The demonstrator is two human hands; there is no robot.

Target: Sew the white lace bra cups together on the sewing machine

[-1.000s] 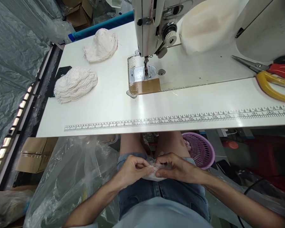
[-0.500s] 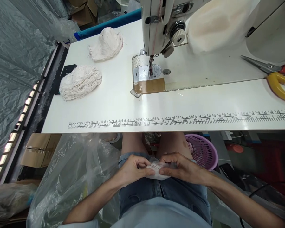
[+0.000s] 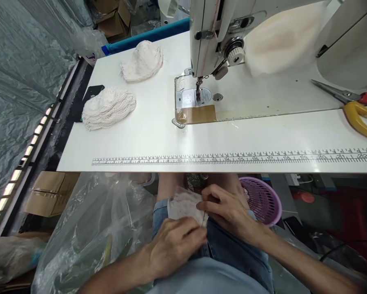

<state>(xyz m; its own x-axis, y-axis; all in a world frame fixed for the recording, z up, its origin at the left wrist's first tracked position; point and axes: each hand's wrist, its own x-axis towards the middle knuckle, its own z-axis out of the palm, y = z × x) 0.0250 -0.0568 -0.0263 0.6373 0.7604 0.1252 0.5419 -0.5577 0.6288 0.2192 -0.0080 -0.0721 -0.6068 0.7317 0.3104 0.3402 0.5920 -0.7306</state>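
- what's on the white table [image 3: 149, 141]?
- a sewing machine [image 3: 207, 45], with a pile of white pieces [image 3: 108, 108] left of its needle and scissors [image 3: 359, 118] off to the right, probably set at the sides to be within reach.
- and the thin white cloth [image 3: 183, 202]?
- on the person's lap, over the denim shorts [image 3: 232, 245], below the table's front edge; perhaps the thighs give it support.
- how is it held?
- the right hand [image 3: 226, 208] pinches its right edge, likely to steady it. the left hand [image 3: 179, 245] curls over the near edge, but it's blurred, so i can't tell whether it grips.
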